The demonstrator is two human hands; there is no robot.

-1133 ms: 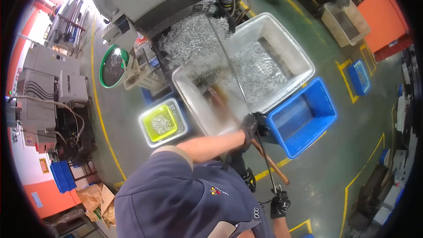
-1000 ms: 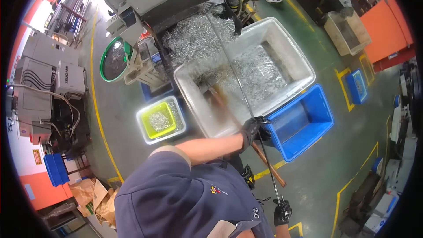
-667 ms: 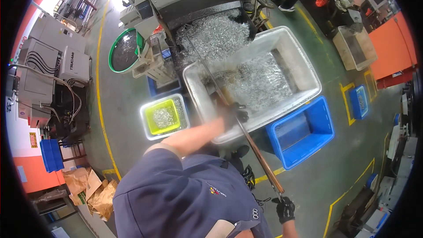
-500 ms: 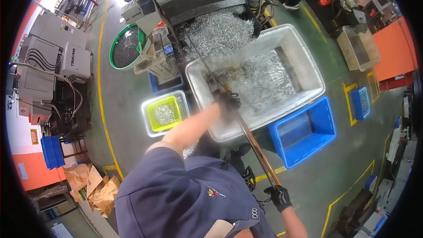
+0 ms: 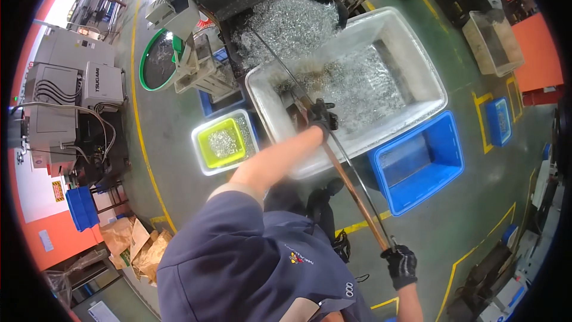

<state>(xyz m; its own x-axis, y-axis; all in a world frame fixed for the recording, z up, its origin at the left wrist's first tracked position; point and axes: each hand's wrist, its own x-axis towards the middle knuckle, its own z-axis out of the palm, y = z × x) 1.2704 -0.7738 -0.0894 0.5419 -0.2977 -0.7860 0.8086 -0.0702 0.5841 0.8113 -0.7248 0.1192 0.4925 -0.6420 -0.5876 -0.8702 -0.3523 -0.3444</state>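
Observation:
My gloved left hand [image 5: 322, 116] is closed around a long brown wooden handle [image 5: 348, 186] and a thin metal rod [image 5: 362, 194], above the near left part of a big white tub [image 5: 439, 92]. My gloved right hand [image 5: 400, 265] grips the lower ends of both, out to the right of my body. Past my left hand, the rod slants up to the left, its far end over a heap of shiny metal shavings [image 5: 292, 24] in a dark machine tray. The wooden handle's far end dips into the tub, its head hard to make out. Shavings also lie in the tub.
A blue bin [image 5: 444, 185] stands against the tub's near right side. Left of the tub, a yellow-green basket [image 5: 205, 158] with shavings sits inside a white container [image 5: 199, 170]. Farther left are a green-rimmed round bin [image 5: 143, 74] and machines. A person's leg shows at the top.
My right hand has moved right, and the rod and wooden handle now show more apart below my left hand. My left hand has shifted slightly up and right. The whole view has shifted a little.

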